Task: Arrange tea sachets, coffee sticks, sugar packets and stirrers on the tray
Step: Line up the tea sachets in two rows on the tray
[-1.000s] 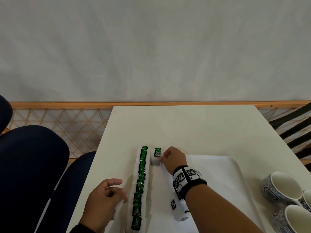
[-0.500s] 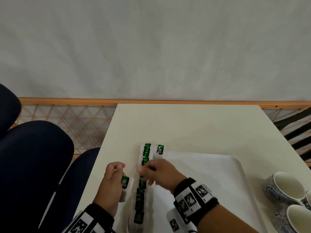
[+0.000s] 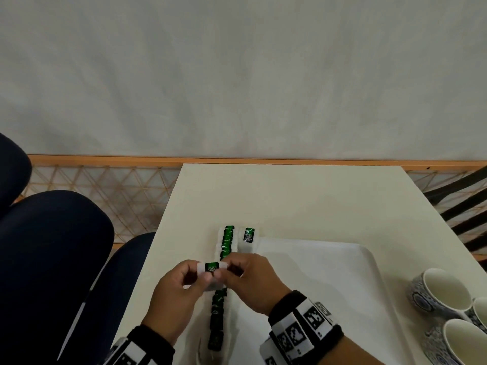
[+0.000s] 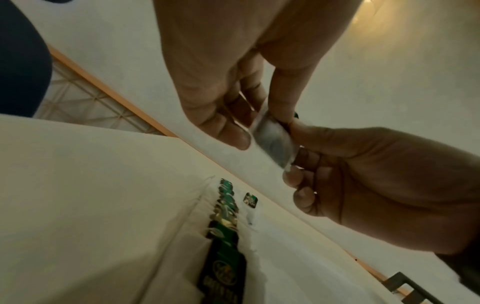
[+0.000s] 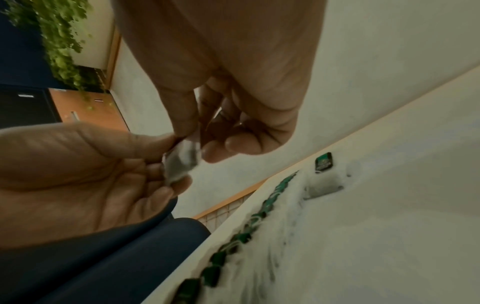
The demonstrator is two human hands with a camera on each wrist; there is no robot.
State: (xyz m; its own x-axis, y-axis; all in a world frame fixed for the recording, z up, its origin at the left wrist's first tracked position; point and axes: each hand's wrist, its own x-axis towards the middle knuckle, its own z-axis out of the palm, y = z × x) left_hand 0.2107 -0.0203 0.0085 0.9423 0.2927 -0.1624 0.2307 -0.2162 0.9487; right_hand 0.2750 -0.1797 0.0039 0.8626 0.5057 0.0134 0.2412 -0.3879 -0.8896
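- Step in hand: placing tea sachets. Both hands hold 1 sachet (image 3: 212, 267) in the air between them, above the near part of the row (image 3: 224, 272) of sachets along the tray's left edge.
- The left hand (image 3: 179, 293) pinches the sachet's left end between thumb and fingers; the right hand (image 3: 253, 283) pinches its right end. Neither hand is spread and neither holds anything else. It looks like a hand-over or a straightening, and I cannot tell which.
- The row of green-tagged sachets runs along the left side of the tray (image 3: 329, 259), from its far corner toward the person. 1 lone sachet (image 3: 248, 235) lies just right of the row's far end, apparently the start of a 2nd column.
- Next move, as I judge it: 1 hand lets go and the other carries the sachet to the spot just nearer than the lone one, laid flat with the tag up — without brushing the row.
- 3 cups (image 3: 445, 293) stand on the bench (image 3: 303, 201), right of the tray.
- No coffee sticks, sugar packets or stirrers are in view, so much of the task looks undone.
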